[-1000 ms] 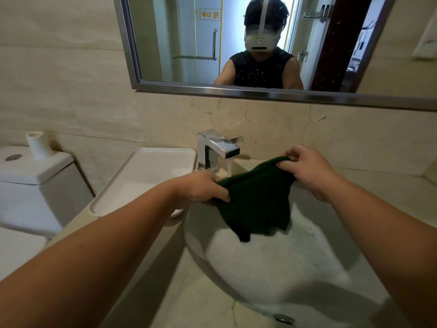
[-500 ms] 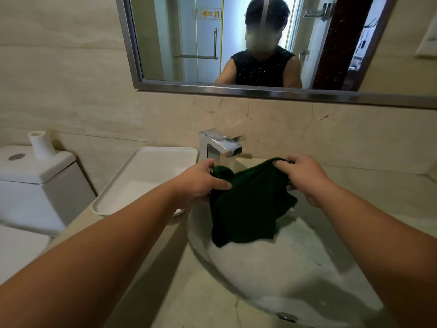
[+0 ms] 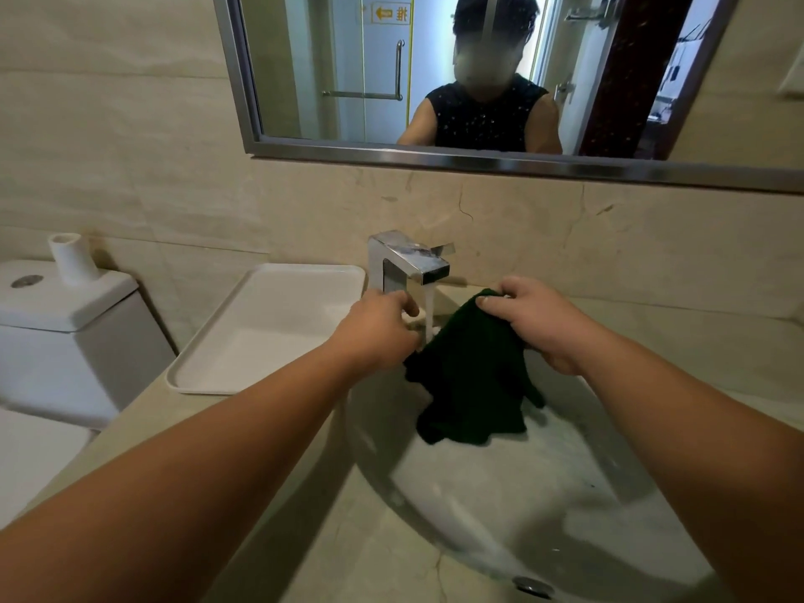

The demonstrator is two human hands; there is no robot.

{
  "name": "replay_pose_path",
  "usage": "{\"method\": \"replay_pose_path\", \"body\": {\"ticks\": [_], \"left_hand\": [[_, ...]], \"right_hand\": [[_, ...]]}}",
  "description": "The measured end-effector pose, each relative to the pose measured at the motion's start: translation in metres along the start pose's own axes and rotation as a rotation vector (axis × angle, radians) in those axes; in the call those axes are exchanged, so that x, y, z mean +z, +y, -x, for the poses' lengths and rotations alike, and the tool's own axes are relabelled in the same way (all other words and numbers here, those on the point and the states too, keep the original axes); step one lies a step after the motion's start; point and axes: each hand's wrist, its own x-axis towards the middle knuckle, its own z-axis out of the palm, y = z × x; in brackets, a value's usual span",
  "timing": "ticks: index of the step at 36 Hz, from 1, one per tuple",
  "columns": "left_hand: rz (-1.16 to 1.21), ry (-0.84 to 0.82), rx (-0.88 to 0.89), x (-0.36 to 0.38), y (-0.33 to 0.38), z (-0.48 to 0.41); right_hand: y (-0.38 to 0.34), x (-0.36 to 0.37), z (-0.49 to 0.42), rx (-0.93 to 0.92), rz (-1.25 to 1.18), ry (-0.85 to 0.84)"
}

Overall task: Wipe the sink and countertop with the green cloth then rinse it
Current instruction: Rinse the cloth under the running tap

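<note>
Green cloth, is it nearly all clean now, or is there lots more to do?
Wiping looks finished: the green cloth is off the countertop and hangs over the sink. Rinsing is under way: water runs from the faucet, and both hands, left and right, hold the cloth beside the stream. Left: wetting it through.

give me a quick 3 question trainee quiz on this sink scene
1. True or false: water is running from the faucet.
2. Which hand pinches the top of the green cloth? A) left hand B) right hand
3. Fill in: the white tray sits on the countertop between the sink and the ____.

Key: 1 true. 2 B; the left hand holds the cloth's lower left edge. 3 toilet.
</note>
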Motion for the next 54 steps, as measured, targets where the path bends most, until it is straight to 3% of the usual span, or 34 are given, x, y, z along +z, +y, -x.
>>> {"method": "replay_pose_path", "body": {"ticks": [2,6,9,12,16,23,28,32,40,44,54], "left_hand": [[0.063,-0.072,0.034,0.003,0.011,0.003],[0.402,-0.405,0.009,0.013,0.020,0.007],[0.579,-0.457,0.009,0.020,0.017,0.005],[0.561,-0.489,0.037,0.019,0.012,0.001],[0.515,-0.461,0.017,0.013,0.001,-0.004],[0.517,-0.380,-0.044,0.009,-0.005,-0.008],[0.529,-0.490,-0.102,0.009,-0.004,-0.014],[0.477,-0.418,-0.060,0.006,-0.006,-0.015],[0.805,-0.393,-0.056,-0.002,-0.018,-0.015],[0.742,-0.430,-0.056,-0.003,-0.018,-0.014],[0.268,-0.500,-0.053,-0.012,-0.014,-0.017]], "right_hand": [[-0.003,0.006,0.002,0.033,-0.076,-0.068],[-0.005,0.010,0.006,0.088,-0.284,-0.174],[-0.003,0.008,0.006,0.098,-0.408,-0.247],[-0.001,0.006,0.006,0.097,-0.437,-0.215],[0.003,-0.001,0.002,0.147,-0.450,-0.069],[0.008,0.008,-0.007,0.144,-0.375,0.023],[-0.002,0.016,-0.008,0.055,-0.276,-0.040],[-0.006,0.019,-0.009,0.002,-0.248,-0.064],[-0.002,0.007,-0.013,-0.051,-0.293,-0.005],[0.001,-0.003,-0.017,-0.117,-0.254,0.087],[0.013,-0.026,-0.030,-0.206,-0.147,0.366]]}}
